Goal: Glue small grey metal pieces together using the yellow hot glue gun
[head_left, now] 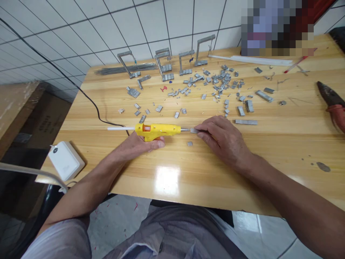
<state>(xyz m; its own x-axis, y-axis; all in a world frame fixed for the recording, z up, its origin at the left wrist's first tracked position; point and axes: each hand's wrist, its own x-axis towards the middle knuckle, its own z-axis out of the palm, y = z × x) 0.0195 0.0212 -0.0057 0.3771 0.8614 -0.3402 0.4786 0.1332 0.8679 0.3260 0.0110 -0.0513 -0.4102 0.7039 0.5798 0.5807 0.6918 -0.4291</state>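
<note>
My left hand (152, 143) is wrapped round the handle of a yellow glue gun (165, 130), which lies level with its metal nozzle pointing right. A clear glue stick (121, 128) sticks out of its back end. Between the fingertips of my right hand (222, 138) is a small grey metal piece (193, 131), its left end at the nozzle tip. Whether the two touch is hard to tell. Just below, a loose grey piece (190, 143) lies on the wooden table (134, 180).
Several small grey frames (185, 63) stand along the tiled wall. Many metal bits (222, 79) are scattered before them. Red-handled pliers (335, 108) lie at the right, a white box (66, 160) at the left. A black cord (88, 99) runs behind my left hand.
</note>
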